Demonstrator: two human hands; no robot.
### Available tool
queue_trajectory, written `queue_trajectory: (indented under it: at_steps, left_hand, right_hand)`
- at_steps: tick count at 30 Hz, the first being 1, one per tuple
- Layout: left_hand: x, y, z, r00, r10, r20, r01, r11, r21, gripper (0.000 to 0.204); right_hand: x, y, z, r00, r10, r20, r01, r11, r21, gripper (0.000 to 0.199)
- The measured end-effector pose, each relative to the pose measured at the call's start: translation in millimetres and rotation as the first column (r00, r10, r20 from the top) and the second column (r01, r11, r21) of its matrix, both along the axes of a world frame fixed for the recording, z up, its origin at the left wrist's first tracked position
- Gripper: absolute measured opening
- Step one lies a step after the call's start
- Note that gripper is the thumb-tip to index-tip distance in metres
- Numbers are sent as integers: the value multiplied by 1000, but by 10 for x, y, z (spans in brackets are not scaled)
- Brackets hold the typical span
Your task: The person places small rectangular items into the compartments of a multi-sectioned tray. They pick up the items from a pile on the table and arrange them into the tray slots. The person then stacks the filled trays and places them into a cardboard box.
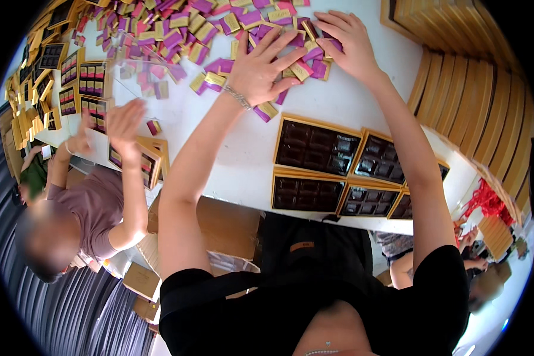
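Both my hands reach to the far side of the white table [231,160], over a loose heap of small wrapped bars [172,38] in purple, pink and gold. My left hand [261,70], with a chain bracelet at its wrist, lies palm down with spread fingers on several bars. Just right of it, my right hand [351,50] rests at the heap's edge, fingers stretched and thumb apart, beside a few more bars. What lies under the palms is hidden. Nearer me sit several gold-edged boxes [317,147] with dark moulded trays, partly covered by my right forearm.
Stacked gold-brown boxes [463,101] line the right side. Red ribbon or cord [489,202] lies beyond them. At left, a co-worker's blurred hands [121,127] are raised near filled boxes [95,77]. A cardboard carton [228,225] stands below the table's near edge.
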State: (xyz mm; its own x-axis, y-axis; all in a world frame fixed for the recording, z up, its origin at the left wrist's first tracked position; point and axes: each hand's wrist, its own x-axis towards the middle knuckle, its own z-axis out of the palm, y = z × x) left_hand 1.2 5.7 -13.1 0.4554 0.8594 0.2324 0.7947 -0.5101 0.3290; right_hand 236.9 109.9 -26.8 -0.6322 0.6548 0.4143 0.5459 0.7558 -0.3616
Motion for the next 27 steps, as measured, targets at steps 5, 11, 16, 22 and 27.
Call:
queue_trajectory:
  at_steps: [5,11,16,22,27]
  left_hand:
    - [-72,-200,87,889,404,-218,-377,913,155,49]
    - [186,-416,254,983,121,136,-130,990,58,37]
    - [522,-415,267,986,156,59,-145,976,-165,37]
    - [457,-352,255,898,173,404,-37,946,-321,23]
    - [165,-494,428,833,302,464,-53,878,-475,28]
  right_hand:
    - [452,-449,225,998,-53,-34,51,997,-53,38]
    - [341,-744,400,981,183,-62,-190,970,-149,40]
    - [259,-758,239,977,159,144,-142,982,-122,40]
    - [237,-776,444,978,198,72,-197,980,-28,31]
    - [452,-1114,492,988,-43,-149,20,988,-151,27]
